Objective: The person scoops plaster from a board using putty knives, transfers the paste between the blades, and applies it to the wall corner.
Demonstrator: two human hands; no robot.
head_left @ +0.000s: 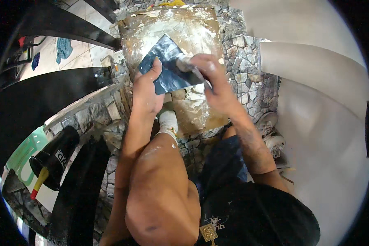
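While the left hand [147, 88] steadies a dark sheet [170, 74], the right hand [217, 82] meets it at 3 o'clock.

Sheet is held tilted over the smeared board [131, 39]; left hand closed on its 8 o'clock side, thumb on top, other fingers hidden beneath, presumably to leave the face free. Right hand is curled in, apparently gripping a pale item [185, 64], too blurred to identify. The board seems laid to catch drips; a white sock [168, 121] sits by its 6 o'clock edge. Room: stone paving [242, 76] shows at 3 o'clock, bounded by a pale wall [315, 123]; a dark beam [61, 88] limits 9 o'clock, with a black bucket [67, 141] at 8. Most open side for the sheet appears to be 12 o'clock, over the board; the knee [151, 201] crowds 6.
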